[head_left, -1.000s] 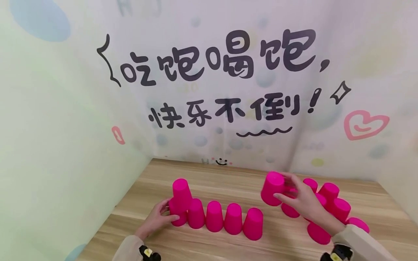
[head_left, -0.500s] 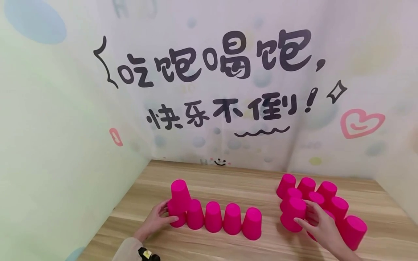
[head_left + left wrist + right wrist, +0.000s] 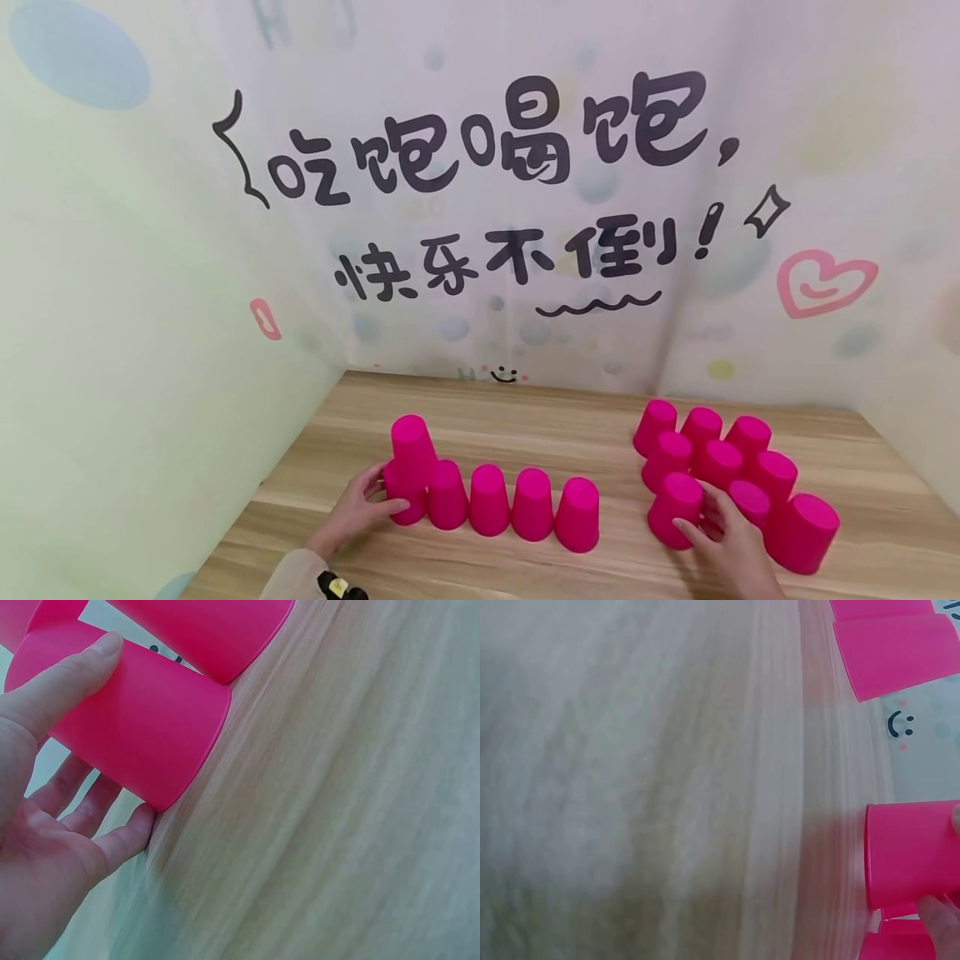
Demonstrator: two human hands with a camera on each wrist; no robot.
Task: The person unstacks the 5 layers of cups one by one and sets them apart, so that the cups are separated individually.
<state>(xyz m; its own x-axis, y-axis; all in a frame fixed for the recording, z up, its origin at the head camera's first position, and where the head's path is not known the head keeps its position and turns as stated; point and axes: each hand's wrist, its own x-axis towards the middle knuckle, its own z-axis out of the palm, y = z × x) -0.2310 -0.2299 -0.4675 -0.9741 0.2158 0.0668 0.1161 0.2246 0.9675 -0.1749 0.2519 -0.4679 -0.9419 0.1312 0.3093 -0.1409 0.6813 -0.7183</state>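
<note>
One inverted pink cup (image 3: 670,504) in the right grip (image 3: 726,543) tapers upward.

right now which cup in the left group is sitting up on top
The upper cup, at the row's left end, above the leftmost bottom cup that the left hand grips; the five bottom cups stand on the table instead.

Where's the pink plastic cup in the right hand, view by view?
Head: lower right, the upside-down pink tapered plastic cup held by the right hand.
Left wrist: not in it.
Right wrist: at the right edge, below the middle.
Shared landmark: black printed smiley face, in the head and right-wrist views.
</note>
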